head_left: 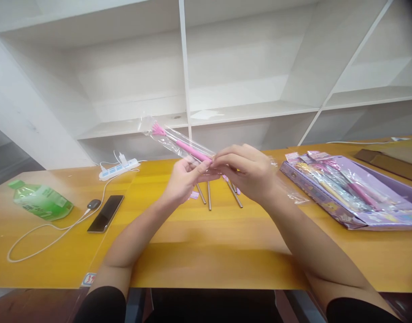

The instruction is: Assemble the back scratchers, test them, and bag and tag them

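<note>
A pink back scratcher (189, 148) with a small hand-shaped head lies inside a clear plastic sleeve (146, 124), held up above the table and slanting down to the right. My left hand (183, 181) is closed around the sleeve near the lower end of the handle. At that same end, my right hand (246, 168) pinches the sleeve or handle tip; its fingertips partly hide which. Below and behind my hands, several metal rods (209, 197) lie on the table, their far ends covered by my hands. Some clear wrapping (295, 195) lies right of my right wrist.
A purple display box (356, 222) with several packaged back scratchers stands at right, beside a brown cardboard piece (387, 161). At left are a green bottle (42, 199), a phone (106, 214), a white cable (41, 258) and a power strip (119, 169). White shelving (184, 67) rises behind.
</note>
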The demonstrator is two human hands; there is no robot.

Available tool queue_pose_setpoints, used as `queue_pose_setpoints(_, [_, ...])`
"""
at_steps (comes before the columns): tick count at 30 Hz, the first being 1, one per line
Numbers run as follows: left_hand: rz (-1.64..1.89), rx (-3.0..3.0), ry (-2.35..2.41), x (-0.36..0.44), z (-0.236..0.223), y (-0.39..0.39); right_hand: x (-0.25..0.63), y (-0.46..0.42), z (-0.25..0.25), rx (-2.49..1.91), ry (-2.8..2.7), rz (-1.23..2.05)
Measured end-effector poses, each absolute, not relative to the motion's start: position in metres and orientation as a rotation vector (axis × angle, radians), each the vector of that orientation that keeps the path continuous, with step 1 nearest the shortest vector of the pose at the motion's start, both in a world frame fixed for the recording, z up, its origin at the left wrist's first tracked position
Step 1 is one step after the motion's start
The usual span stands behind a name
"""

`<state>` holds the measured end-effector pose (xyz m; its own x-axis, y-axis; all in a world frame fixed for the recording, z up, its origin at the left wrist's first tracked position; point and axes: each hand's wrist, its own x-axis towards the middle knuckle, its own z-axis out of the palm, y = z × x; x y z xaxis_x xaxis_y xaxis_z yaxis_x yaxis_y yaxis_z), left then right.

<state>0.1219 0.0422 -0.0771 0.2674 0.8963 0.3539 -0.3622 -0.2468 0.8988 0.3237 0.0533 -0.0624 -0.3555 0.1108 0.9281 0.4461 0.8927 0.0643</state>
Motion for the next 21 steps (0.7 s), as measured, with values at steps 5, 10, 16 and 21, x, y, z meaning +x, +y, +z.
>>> queue_pose_setpoints(5, [1.288, 1.353, 0.608, 0.119, -0.075, 0.042, 0.329, 0.055, -0.059, -0.357, -1.977, -0.417])
queue_pose_setpoints(10, [1.302, 1.438, 0.637, 0.099, -0.063, 0.043, 0.343, 0.066, -0.057, -0.230, -2.145, -0.239])
queue_pose_setpoints(16, [1.118, 1.584, 0.764, 0.088, -0.059, 0.043, 0.339, 0.068, -0.061, -0.209, -2.071, -0.403])
queue_pose_setpoints(21, [1.150, 1.604, 0.739, 0.087, -0.061, 0.047, 0.333, 0.063, -0.056, -0.172, -2.175, -0.204])
